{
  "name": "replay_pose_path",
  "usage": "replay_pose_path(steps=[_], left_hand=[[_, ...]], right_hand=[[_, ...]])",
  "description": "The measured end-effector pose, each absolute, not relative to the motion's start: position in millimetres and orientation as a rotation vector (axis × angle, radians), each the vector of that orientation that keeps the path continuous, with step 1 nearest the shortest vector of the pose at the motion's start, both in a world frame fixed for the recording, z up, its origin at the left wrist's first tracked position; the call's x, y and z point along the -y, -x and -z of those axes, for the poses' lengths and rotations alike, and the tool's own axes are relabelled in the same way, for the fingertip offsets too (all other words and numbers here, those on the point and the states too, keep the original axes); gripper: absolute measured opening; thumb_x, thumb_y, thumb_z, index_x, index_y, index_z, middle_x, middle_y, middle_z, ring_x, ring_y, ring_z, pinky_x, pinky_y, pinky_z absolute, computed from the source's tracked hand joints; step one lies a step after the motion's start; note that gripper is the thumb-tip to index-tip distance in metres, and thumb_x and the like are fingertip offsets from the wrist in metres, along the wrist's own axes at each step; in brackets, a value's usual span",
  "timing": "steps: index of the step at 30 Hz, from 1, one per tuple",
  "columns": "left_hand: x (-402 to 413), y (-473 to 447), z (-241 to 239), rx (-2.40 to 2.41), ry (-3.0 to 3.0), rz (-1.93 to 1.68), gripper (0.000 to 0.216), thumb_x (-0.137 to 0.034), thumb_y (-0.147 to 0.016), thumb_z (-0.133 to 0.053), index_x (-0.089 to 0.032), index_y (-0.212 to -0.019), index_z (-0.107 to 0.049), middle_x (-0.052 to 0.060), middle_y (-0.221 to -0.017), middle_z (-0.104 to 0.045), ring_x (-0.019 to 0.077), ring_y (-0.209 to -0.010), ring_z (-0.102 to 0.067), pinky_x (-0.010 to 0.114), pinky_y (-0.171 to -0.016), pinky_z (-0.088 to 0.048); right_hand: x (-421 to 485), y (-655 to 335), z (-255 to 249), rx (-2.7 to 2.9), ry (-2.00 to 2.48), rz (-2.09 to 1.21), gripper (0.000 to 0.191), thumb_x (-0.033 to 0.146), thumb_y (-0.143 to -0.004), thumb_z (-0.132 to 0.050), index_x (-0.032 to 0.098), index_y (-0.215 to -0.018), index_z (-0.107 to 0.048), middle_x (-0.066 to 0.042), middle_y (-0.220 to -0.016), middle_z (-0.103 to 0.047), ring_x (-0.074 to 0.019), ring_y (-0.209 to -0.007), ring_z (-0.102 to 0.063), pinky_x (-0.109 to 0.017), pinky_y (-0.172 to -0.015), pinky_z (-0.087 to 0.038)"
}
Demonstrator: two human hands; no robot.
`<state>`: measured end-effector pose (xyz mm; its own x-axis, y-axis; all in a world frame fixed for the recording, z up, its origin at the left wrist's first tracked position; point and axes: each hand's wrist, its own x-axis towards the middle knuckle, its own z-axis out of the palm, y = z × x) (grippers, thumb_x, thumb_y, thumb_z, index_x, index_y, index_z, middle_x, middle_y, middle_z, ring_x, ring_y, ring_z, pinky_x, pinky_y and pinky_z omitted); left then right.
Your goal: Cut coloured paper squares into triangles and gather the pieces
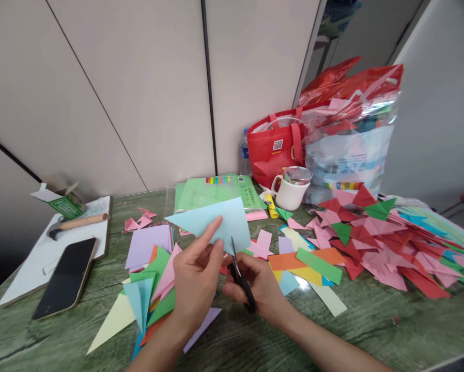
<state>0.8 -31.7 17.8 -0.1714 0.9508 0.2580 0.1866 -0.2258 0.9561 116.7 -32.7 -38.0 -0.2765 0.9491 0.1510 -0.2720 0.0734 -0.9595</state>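
My left hand pinches a folded light blue sheet of paper between thumb and forefinger, holding it above the table. The paper tapers to a point at the left. In my right hand is a pair of scissors with black handles, its blade lying across the paper's lower right edge. Below my left hand lie folded paper triangles in several colours. Cut paper strips in orange, green and yellow are spread to the right of the scissors.
A heap of red and pink folded paper covers the right side. Behind stand a white mug, a glue stick, a red bag and a plastic bag. A phone and a hammer lie at left.
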Motion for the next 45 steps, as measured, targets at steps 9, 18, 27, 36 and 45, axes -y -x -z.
replay_pose_path(steps=[9,18,27,36,45], left_hand=[[30.0,-2.4,-16.6,-1.343,-1.410,-1.461,0.039,-0.026,-0.077,-0.060,-0.025,-0.116,-0.061,-0.006,-0.051,-0.053,0.0054,-0.048,-0.048,0.014,-0.049,-0.046],[30.6,-1.2,-15.7,-1.362,-1.441,-1.458,0.038,-0.026,-0.078,-0.059,-0.025,-0.116,-0.061,-0.006,-0.052,-0.053,0.0054,-0.048,-0.046,0.014,-0.048,-0.042],[32.8,-6.9,-21.5,-1.312,-1.417,-1.354,0.039,-0.024,-0.075,-0.059,-0.019,-0.113,-0.063,-0.005,-0.046,-0.052,0.0065,-0.041,-0.043,0.018,-0.043,-0.040],[34.2,-7.9,-23.0,-1.319,-1.412,-1.356,0.037,-0.023,-0.074,-0.059,-0.020,-0.110,-0.066,-0.005,-0.045,-0.050,0.0061,-0.041,-0.043,0.017,-0.042,-0.040],[35.2,-8.7,-23.9,-1.309,-1.412,-1.340,0.038,-0.024,-0.075,-0.059,-0.020,-0.111,-0.065,-0.005,-0.045,-0.048,0.0066,-0.042,-0.044,0.017,-0.043,-0.040]], right_hand=[[32.6,-115.6,40.1,1.248,0.787,-1.420,0.027,0.024,-0.057,-0.079,0.017,-0.077,-0.061,0.006,-0.056,-0.050,-0.0067,-0.049,-0.041,-0.018,-0.048,-0.037],[33.0,-114.2,41.4,1.202,0.808,-1.462,0.031,0.026,-0.057,-0.078,0.016,-0.078,-0.059,0.007,-0.053,-0.048,-0.0064,-0.047,-0.039,-0.018,-0.045,-0.034],[30.7,-116.8,40.5,1.243,0.768,-1.414,0.033,0.032,-0.060,-0.076,0.017,-0.078,-0.052,0.002,-0.066,-0.057,-0.0129,-0.062,-0.052,-0.023,-0.057,-0.043],[30.8,-117.8,38.2,1.241,0.797,-1.409,0.033,0.032,-0.059,-0.077,0.017,-0.073,-0.051,0.002,-0.064,-0.056,-0.0128,-0.059,-0.050,-0.023,-0.055,-0.042],[30.8,-117.2,42.8,1.215,0.817,-1.410,0.031,0.026,-0.058,-0.076,0.017,-0.069,-0.049,0.005,-0.059,-0.050,-0.0094,-0.053,-0.044,-0.021,-0.050,-0.036]])
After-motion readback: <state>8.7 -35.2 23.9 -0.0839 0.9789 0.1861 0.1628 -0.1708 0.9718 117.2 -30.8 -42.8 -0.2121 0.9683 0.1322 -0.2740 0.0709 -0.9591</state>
